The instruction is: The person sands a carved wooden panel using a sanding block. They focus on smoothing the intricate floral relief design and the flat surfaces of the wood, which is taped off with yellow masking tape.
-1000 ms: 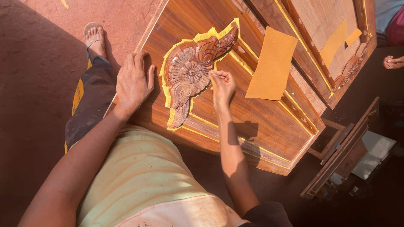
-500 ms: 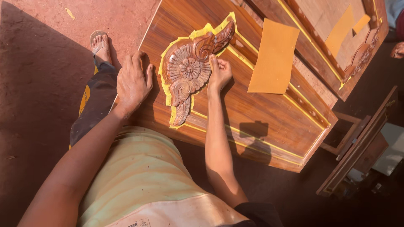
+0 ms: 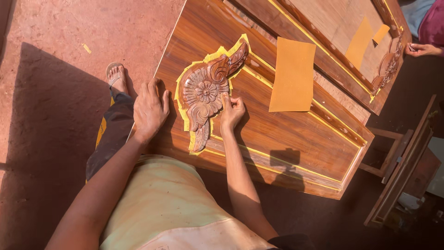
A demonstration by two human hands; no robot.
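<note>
Red-brown earthen floor (image 3: 60, 28), sunlit at far left, shadowed nearer. On it lies a large varnished wooden door panel (image 3: 286, 139) with yellow-taped mouldings, set flat, carved face up, so the surface can be worked from above. A second similar wooden panel (image 3: 323, 18) lies beyond it, far right, with another person's hand (image 3: 418, 49) at its edge.

Person bends over the near panel; foot in a sandal (image 3: 115, 76) planted on the floor at the left, beside the panel's edge.

Rectangular sheet of orange-tan sandpaper (image 3: 292, 75) lies loose on the panel, right of the carving, apart from both hands, within easy reach. Two smaller pieces of the same colour sit on the far panel.

Dark brown carved wooden ornament with a flower rosette and scrolls (image 3: 203, 92) sits on the left part of the near panel, ringed by yellow masking tape (image 3: 182, 99), apparently to shield the flat veneer around it.

Left hand (image 3: 150, 109) rests flat, fingers spread wide, on the panel's left edge just beside the carving; it holds nothing and looks to be bracing.

Right hand (image 3: 231, 111) sits at the carving's right edge, fingers (image 3: 226, 99) pinched narrow against the relief. Something small may be held there; cannot tell.
</note>
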